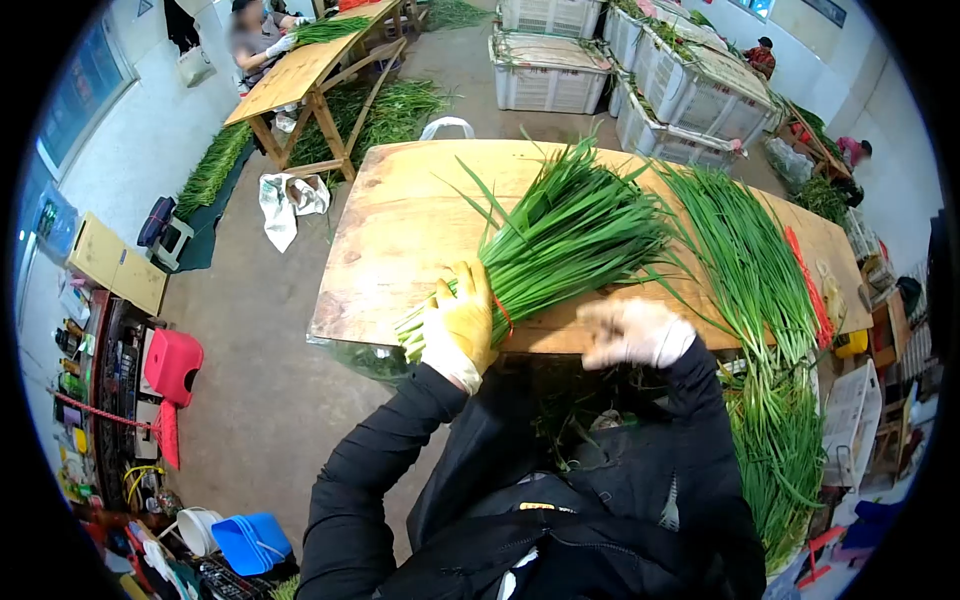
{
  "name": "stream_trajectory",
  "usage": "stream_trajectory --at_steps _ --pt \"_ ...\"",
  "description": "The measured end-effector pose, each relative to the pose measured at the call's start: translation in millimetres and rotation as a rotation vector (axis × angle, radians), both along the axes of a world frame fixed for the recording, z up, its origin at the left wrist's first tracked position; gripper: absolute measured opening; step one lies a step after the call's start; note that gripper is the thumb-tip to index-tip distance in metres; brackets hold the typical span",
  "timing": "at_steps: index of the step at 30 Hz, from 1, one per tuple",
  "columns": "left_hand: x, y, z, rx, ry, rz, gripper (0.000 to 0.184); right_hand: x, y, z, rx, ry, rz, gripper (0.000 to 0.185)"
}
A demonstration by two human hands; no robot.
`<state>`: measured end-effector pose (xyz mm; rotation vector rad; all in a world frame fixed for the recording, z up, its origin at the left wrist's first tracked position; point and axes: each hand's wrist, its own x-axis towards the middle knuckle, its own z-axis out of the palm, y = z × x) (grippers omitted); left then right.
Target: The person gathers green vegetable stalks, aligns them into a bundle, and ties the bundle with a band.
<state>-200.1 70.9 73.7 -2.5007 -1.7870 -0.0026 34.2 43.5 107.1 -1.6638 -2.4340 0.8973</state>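
My left hand (463, 325), in a yellow and white glove, is wrapped round the stem end of a bunch of garlic chives (575, 230). The bunch lies aslant on the wooden table (375, 215), its leaf tips toward the back right. A red tie (503, 314) circles its stems just right of my left hand. My right hand (632, 330), in a whitish glove, is over the table's front edge, apart from the bunch. Its fingers are somewhat blurred but look spread, with nothing visible in them. More loose chives (745, 260) lie on the table's right side.
Red ties (812, 290) lie at the table's right end. More chives (775, 460) are heaped at my right. White crates (550, 75) are stacked beyond the table. At the back left, a person (262, 45) works at another table (300, 70). A red stool (172, 365) and blue bucket (250, 545) stand left.
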Motion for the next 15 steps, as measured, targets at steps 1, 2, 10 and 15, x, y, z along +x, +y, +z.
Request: stream_trajectory --at_steps 1,2,10,15 --pt "2 -2 -3 0.028 -0.012 0.022 0.107 -6 10 4 0.13 0.222 -0.104 0.061" --pt "3 -2 -6 0.03 -0.015 0.023 0.107 -13 26 13 0.112 0.264 -0.209 0.052" --pt "3 -1 -17 0.084 0.007 0.05 0.106 -78 115 -25 0.451 -0.04 -0.296 0.031" --pt "2 0 -27 0.166 0.025 0.024 0.107 -86 118 -73 0.787 0.293 -0.631 0.024"
